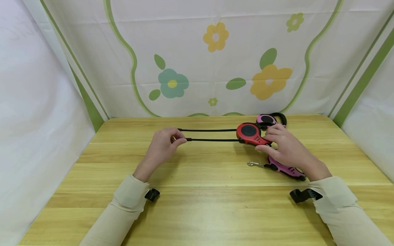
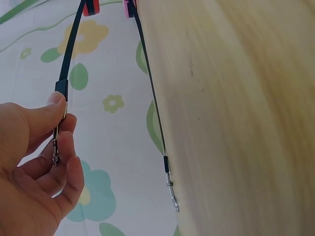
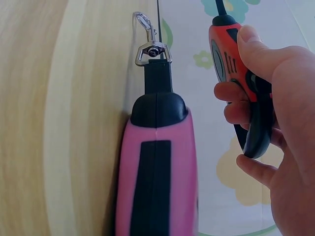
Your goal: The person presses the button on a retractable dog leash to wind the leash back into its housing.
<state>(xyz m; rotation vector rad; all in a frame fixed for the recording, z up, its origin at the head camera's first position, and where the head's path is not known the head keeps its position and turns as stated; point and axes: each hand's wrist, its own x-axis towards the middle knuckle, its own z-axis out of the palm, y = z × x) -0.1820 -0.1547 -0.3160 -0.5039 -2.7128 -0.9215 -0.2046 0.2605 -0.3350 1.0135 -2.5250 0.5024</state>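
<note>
My left hand (image 1: pixel 161 143) pinches the end of a black strap (image 1: pixel 212 140) between thumb and finger. In the left wrist view a metal clip (image 2: pixel 56 147) dangles by the curled fingers. That strap runs across to a red and black retractable leash (image 3: pixel 227 54), whose handle my right hand (image 1: pixel 284 147) grips. The strap is stretched straight between the two hands. Behind the red leash lies a pink retractable leash (image 1: pixel 265 119); its own strap (image 2: pixel 151 93) extends leftward, ending in a metal clip (image 2: pixel 172 194). Another pink leash (image 3: pixel 130 177) rests under the right hand, its clip (image 3: pixel 147 29) pointing left.
A wooden table (image 1: pixel 203 212) carries the leashes. White cloth (image 1: pixel 191 44) with printed flowers stands behind the table, and more white cloth (image 1: pixel 40 112) hangs at both sides. Black camera mounts (image 1: pixel 152 195) sit at both wrists.
</note>
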